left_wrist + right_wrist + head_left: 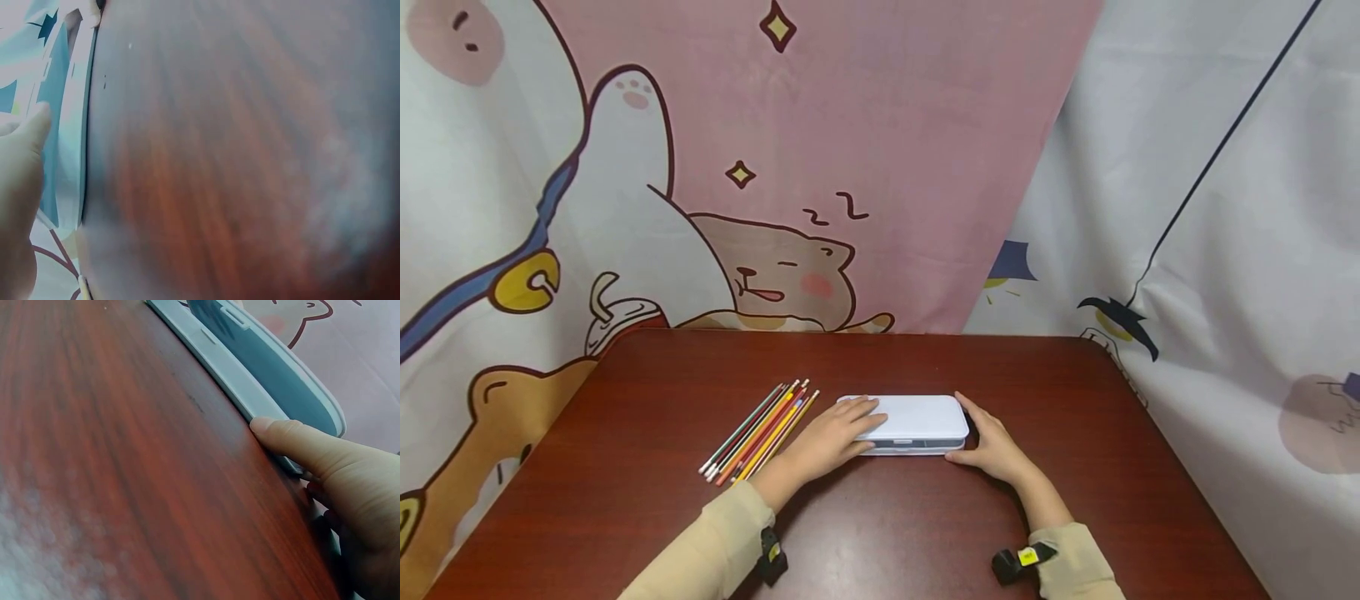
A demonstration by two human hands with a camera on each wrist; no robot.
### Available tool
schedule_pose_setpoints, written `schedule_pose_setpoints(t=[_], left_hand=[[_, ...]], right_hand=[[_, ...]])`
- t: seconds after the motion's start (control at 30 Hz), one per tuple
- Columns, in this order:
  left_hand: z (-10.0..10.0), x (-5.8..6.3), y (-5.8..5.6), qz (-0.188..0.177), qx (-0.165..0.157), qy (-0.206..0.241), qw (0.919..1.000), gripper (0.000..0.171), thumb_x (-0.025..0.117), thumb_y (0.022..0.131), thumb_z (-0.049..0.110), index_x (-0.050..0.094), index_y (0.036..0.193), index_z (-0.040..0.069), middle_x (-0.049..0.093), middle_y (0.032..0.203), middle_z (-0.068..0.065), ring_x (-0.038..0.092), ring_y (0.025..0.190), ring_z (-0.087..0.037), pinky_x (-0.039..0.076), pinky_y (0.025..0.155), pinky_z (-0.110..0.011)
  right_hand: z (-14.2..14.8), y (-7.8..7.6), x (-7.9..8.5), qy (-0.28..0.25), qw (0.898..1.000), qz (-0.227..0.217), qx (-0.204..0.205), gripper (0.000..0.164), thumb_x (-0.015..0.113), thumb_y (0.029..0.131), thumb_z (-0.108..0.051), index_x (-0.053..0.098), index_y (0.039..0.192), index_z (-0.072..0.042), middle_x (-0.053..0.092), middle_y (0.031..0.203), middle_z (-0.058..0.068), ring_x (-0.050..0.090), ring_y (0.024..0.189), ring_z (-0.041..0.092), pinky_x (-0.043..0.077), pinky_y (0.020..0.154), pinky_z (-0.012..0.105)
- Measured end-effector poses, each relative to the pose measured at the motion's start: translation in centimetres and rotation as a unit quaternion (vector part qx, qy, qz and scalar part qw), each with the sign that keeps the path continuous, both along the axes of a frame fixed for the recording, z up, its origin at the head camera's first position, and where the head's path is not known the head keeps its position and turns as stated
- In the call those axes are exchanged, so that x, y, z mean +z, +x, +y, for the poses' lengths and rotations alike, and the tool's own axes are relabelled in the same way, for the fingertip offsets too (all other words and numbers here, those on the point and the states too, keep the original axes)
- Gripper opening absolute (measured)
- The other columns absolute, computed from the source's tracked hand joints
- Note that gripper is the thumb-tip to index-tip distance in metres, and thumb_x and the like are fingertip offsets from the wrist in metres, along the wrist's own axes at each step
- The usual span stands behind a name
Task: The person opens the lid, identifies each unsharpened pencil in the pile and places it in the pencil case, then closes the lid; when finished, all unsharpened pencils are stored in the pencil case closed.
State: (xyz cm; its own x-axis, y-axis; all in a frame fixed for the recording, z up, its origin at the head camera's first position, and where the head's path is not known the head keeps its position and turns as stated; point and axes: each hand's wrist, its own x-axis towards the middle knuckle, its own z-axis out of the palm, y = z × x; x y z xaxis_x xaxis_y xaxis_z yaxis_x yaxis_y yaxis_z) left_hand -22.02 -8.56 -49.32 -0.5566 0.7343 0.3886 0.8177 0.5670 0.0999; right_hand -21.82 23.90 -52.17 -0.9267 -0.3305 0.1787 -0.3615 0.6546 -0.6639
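A white pencil case [917, 417] lies on the table, its lid [284, 381] raised slightly above the base [219, 353] along the front. My left hand [831, 442] rests on the lid's left part with its fingers stretched out. In the left wrist view, the left thumb [39, 128] is by the front edge of the lid. My right hand [996, 446] holds the right end of the case, thumb at the front corner and fingers toward the back corner. The right wrist view shows that thumb [281, 434] against the base. The inside of the case is mostly hidden.
A bundle of colored pencils [763, 429] lies slanted on the table, left of the case and beside my left forearm. The dark red wooden table [895, 525] ends at the back against a printed cloth [910, 167].
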Motion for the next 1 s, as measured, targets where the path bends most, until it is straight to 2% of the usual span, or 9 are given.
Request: schedule_pose_setpoints(t=[0.1, 0.3, 0.4, 0.5, 0.6, 0.73, 1.0], left_hand=[[-0.1, 0.1, -0.1, -0.022, -0.006, 0.013, 0.9997, 0.044, 0.062, 0.093, 0.031, 0.057, 0.133, 0.014, 0.050, 0.138, -0.012, 0.043, 0.129, -0.030, 0.031, 0.106, -0.044], [-0.1, 0.4, -0.5, -0.042, -0.020, 0.040, 0.9981, 0.041, 0.063, 0.092, 0.031, 0.060, 0.129, 0.013, 0.053, 0.135, -0.013, 0.045, 0.127, -0.030, 0.033, 0.105, -0.045], [-0.2, 0.8, -0.5, -0.058, -0.017, 0.047, 0.9971, 0.040, 0.063, 0.093, 0.031, 0.061, 0.129, 0.014, 0.054, 0.134, -0.011, 0.046, 0.126, -0.027, 0.035, 0.104, -0.043], [-0.2, 1.3, -0.6, -0.090, -0.008, 0.057, 0.9943, 0.039, 0.062, 0.094, 0.030, 0.061, 0.130, 0.015, 0.055, 0.134, -0.009, 0.047, 0.126, -0.025, 0.036, 0.103, -0.042], [-0.1, 1.8, -0.8, -0.131, -0.002, 0.088, 0.9875, 0.037, 0.063, 0.094, 0.028, 0.062, 0.129, 0.015, 0.057, 0.132, -0.008, 0.048, 0.125, -0.023, 0.037, 0.102, -0.041], [0.0, 2.3, -1.4, -0.168, 0.006, 0.141, 0.9757, 0.034, 0.066, 0.092, 0.024, 0.065, 0.124, 0.014, 0.061, 0.126, -0.005, 0.053, 0.120, -0.019, 0.040, 0.100, -0.038], [0.3, 2.8, -2.8, -0.218, 0.035, 0.234, 0.9468, 0.030, 0.070, 0.089, 0.020, 0.069, 0.117, 0.011, 0.067, 0.115, -0.002, 0.060, 0.109, -0.016, 0.048, 0.091, -0.035]], right_hand=[[0.1, 0.0, -0.1, 0.002, 1.000, 0.003, 0.000, 0.102, 0.086, 0.069, -0.037, 0.030, 0.150, -0.009, 0.038, 0.147, 0.018, 0.036, 0.130, 0.042, 0.026, 0.101, 0.062], [0.2, 0.1, -0.3, 0.001, 1.000, 0.014, 0.002, 0.103, 0.086, 0.068, -0.037, 0.030, 0.149, -0.008, 0.039, 0.146, 0.018, 0.037, 0.129, 0.042, 0.026, 0.100, 0.063], [0.2, 0.2, -0.3, -0.004, 1.000, 0.019, 0.003, 0.103, 0.086, 0.067, -0.036, 0.030, 0.149, -0.008, 0.040, 0.145, 0.019, 0.038, 0.127, 0.043, 0.027, 0.099, 0.063], [0.2, 0.2, -0.3, -0.007, 1.000, 0.019, 0.003, 0.105, 0.087, 0.066, -0.036, 0.029, 0.149, -0.008, 0.041, 0.144, 0.021, 0.038, 0.127, 0.044, 0.026, 0.099, 0.064], [0.2, 0.2, -0.4, -0.009, 1.000, 0.018, 0.002, 0.106, 0.087, 0.066, -0.036, 0.027, 0.150, -0.008, 0.041, 0.144, 0.022, 0.038, 0.127, 0.044, 0.026, 0.099, 0.064], [0.2, 0.2, -0.4, -0.011, 1.000, 0.017, 0.001, 0.108, 0.087, 0.066, -0.036, 0.026, 0.150, -0.008, 0.040, 0.144, 0.022, 0.038, 0.127, 0.044, 0.026, 0.099, 0.064], [0.1, -0.1, -0.3, -0.016, 0.999, 0.037, 0.015, 0.108, 0.087, 0.067, -0.031, 0.024, 0.149, -0.001, 0.052, 0.134, 0.018, 0.041, 0.126, 0.039, 0.029, 0.101, 0.058]])
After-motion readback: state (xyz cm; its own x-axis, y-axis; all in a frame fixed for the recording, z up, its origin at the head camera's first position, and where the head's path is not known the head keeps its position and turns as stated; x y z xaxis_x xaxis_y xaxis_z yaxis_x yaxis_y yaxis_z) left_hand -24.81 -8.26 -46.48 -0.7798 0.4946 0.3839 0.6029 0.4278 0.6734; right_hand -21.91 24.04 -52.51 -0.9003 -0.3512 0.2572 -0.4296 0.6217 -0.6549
